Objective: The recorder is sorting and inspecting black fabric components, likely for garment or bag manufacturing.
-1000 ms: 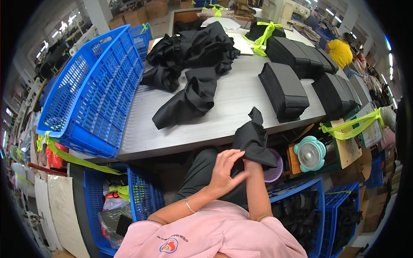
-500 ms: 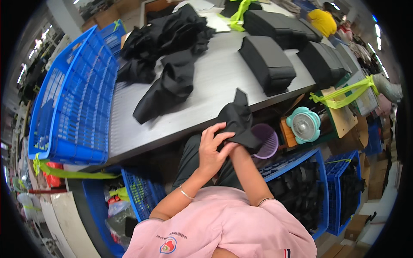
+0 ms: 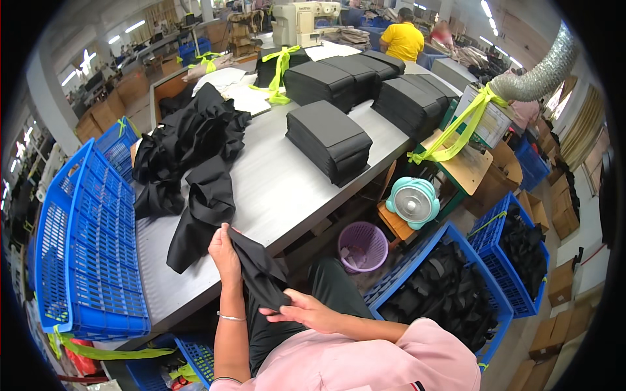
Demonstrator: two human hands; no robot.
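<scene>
Between my two hands a piece of black fabric (image 3: 257, 268) stretches at a slant over my lap, beside the table's front edge. At its upper end my left hand (image 3: 225, 254) is closed on it. My right hand (image 3: 305, 313) pinches the lower end, fingertips and thumb together. Just beyond the left hand, another long black fabric piece (image 3: 205, 205) lies loosely on the grey table (image 3: 257, 166), trailing from a heap of crumpled black fabric (image 3: 189, 133). A neat stack of flat black fabric pieces (image 3: 329, 133) stands farther right on the tabletop.
A tall blue crate (image 3: 91, 241) borders the table's left side. To my right are a purple bin (image 3: 363, 246), a turquoise fan (image 3: 413, 201) and a blue crate of black pieces (image 3: 437, 293). More black stacks (image 3: 336, 81) stand at the back; a person in yellow (image 3: 402, 40) is beyond.
My hands have moved left and apart, drawing out the black fabric between them. The view has swung to the right and up, showing more of the workshop.
</scene>
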